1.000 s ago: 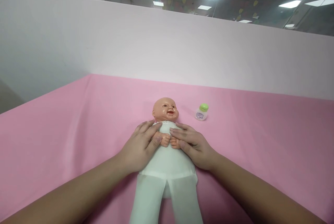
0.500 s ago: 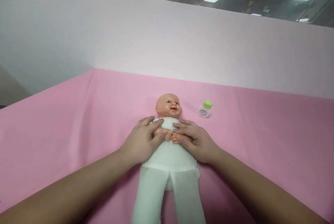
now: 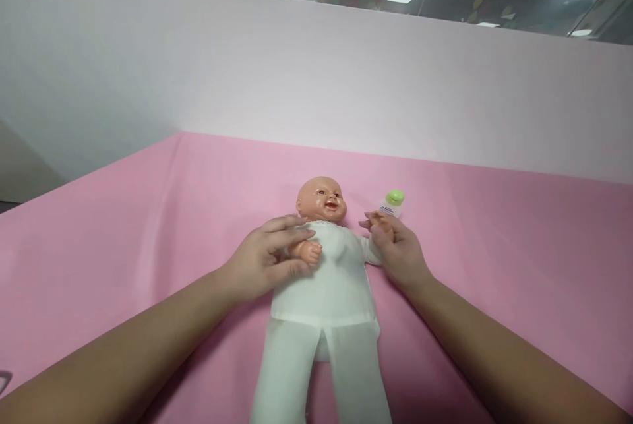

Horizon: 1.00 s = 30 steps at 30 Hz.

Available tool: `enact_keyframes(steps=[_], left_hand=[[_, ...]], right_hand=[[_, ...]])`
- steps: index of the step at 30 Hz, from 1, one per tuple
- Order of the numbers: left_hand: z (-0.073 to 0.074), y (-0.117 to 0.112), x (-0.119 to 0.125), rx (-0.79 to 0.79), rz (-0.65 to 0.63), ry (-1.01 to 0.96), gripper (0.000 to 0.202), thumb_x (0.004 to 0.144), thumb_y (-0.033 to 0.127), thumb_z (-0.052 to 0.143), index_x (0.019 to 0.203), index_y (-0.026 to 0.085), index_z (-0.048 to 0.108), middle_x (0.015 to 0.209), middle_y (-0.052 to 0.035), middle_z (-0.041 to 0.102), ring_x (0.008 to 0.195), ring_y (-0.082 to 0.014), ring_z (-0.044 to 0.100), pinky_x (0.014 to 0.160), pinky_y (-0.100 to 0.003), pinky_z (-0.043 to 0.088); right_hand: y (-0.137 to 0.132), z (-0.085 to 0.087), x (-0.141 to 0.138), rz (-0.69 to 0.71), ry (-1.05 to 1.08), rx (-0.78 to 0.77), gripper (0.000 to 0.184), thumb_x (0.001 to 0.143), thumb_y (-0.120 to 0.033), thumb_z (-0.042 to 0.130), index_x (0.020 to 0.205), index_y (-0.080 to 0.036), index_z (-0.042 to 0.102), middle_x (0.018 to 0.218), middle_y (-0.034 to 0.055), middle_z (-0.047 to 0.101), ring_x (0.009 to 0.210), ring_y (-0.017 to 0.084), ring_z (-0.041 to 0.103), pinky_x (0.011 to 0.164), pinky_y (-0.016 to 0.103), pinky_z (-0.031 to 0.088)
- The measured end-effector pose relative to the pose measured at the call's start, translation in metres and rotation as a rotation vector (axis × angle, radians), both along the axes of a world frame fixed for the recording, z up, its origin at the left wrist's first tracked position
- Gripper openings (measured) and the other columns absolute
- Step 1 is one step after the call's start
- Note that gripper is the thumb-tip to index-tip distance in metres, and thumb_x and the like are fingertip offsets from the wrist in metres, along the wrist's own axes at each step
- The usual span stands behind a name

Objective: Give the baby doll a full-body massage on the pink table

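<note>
Doll (image 3: 324, 279) in white clothes lies face up at frame centre on the pink desk (image 3: 148, 246). My left hand (image 3: 264, 259) has fingers wrapped round its arm over the chest. My right hand (image 3: 398, 249) pinches its other arm, pulled out sideways. Green-capped bottle (image 3: 392, 203) sits just above that hand.

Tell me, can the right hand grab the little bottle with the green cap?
Probably yes. The right hand lies just in front of the small bottle, with only bare pink cloth between. But it is holding the doll's arm, so it would need to let go first.
</note>
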<state>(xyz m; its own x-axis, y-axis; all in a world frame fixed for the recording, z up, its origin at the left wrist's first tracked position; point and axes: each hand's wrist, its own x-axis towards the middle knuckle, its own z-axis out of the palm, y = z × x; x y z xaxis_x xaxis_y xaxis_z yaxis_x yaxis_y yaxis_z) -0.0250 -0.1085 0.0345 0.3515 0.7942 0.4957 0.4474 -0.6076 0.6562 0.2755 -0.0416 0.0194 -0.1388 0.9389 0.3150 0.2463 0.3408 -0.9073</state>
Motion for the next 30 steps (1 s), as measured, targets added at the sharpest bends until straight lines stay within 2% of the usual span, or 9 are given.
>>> enact_keyframes(steps=[2,5,7,9,15,19,22,26,30], left_hand=[[0.004,-0.001,-0.001,0.016,-0.011,0.022,0.045,0.089,0.039,0.078,0.132,0.03,0.07,0.135,-0.0054,0.066,0.134,-0.0291,0.055,0.113,-0.042,0.047],[0.007,0.001,-0.008,-0.072,0.189,-0.1,0.029,0.095,0.041,0.07,0.12,0.028,0.074,0.118,-0.0041,0.073,0.111,-0.0252,0.068,0.096,-0.038,0.056],[0.006,0.003,-0.015,-0.15,0.345,-0.214,0.029,0.096,0.045,0.068,0.117,0.027,0.073,0.119,-0.0037,0.073,0.111,-0.025,0.068,0.09,-0.036,0.058],[0.004,0.005,-0.019,-0.179,0.404,-0.258,0.032,0.094,0.047,0.069,0.119,0.026,0.071,0.124,-0.0035,0.071,0.117,-0.0257,0.065,0.094,-0.036,0.056],[-0.003,-0.001,-0.005,-0.063,0.226,0.03,0.027,0.099,0.023,0.052,0.118,0.025,0.071,0.111,-0.0026,0.073,0.101,-0.0213,0.068,0.091,-0.036,0.054],[-0.001,0.0,-0.008,-0.031,0.269,0.127,0.047,0.086,0.005,0.043,0.121,0.025,0.068,0.114,-0.0016,0.071,0.106,-0.0214,0.066,0.094,-0.037,0.054],[0.004,0.0,-0.018,-0.101,0.201,0.163,0.053,0.075,-0.001,0.041,0.11,0.026,0.07,0.115,0.0005,0.071,0.11,-0.0211,0.066,0.098,-0.037,0.053],[0.014,-0.005,-0.027,-0.214,0.052,0.228,0.053,0.068,-0.003,0.042,0.101,0.027,0.07,0.133,0.0027,0.065,0.124,-0.0222,0.061,0.101,-0.035,0.053],[0.019,-0.007,-0.038,-0.249,-0.029,0.39,0.06,0.069,-0.002,0.046,0.113,0.031,0.069,0.152,0.0019,0.05,0.139,-0.0268,0.049,0.107,-0.04,0.051]], right_hand=[[0.004,0.001,0.002,-0.06,0.102,-0.026,0.04,0.094,-0.057,0.062,0.118,-0.025,0.067,0.119,0.0089,0.072,0.12,0.03,0.066,0.106,0.053,0.051],[0.003,0.006,0.003,-0.109,0.196,-0.025,0.038,0.095,-0.058,0.061,0.114,-0.026,0.064,0.117,0.0086,0.071,0.115,0.029,0.067,0.102,0.052,0.053],[0.001,0.009,0.003,-0.117,0.224,-0.023,0.036,0.094,-0.057,0.062,0.113,-0.027,0.062,0.119,0.0082,0.07,0.114,0.029,0.067,0.1,0.052,0.054],[-0.001,0.009,0.003,-0.109,0.233,-0.032,0.036,0.094,-0.057,0.063,0.115,-0.028,0.061,0.12,0.0079,0.069,0.112,0.029,0.068,0.096,0.052,0.055],[0.001,0.003,0.002,-0.081,0.197,-0.062,0.036,0.092,-0.056,0.067,0.114,-0.029,0.06,0.117,0.0073,0.069,0.106,0.029,0.069,0.093,0.052,0.056],[0.0,0.004,0.006,-0.089,0.215,-0.052,0.034,0.096,-0.057,0.059,0.112,-0.028,0.062,0.116,0.0069,0.069,0.109,0.028,0.068,0.094,0.049,0.055],[-0.001,0.005,0.008,-0.076,0.25,-0.066,0.037,0.098,-0.059,0.051,0.111,-0.026,0.064,0.117,0.0076,0.069,0.109,0.028,0.067,0.093,0.048,0.055],[0.0,0.006,0.006,-0.061,0.274,-0.09,0.035,0.099,-0.055,0.051,0.113,-0.026,0.065,0.118,0.007,0.068,0.113,0.027,0.066,0.098,0.048,0.053],[-0.002,0.006,0.003,-0.059,0.268,-0.091,0.034,0.098,-0.055,0.056,0.116,-0.027,0.065,0.122,0.007,0.067,0.117,0.027,0.065,0.104,0.049,0.051]])
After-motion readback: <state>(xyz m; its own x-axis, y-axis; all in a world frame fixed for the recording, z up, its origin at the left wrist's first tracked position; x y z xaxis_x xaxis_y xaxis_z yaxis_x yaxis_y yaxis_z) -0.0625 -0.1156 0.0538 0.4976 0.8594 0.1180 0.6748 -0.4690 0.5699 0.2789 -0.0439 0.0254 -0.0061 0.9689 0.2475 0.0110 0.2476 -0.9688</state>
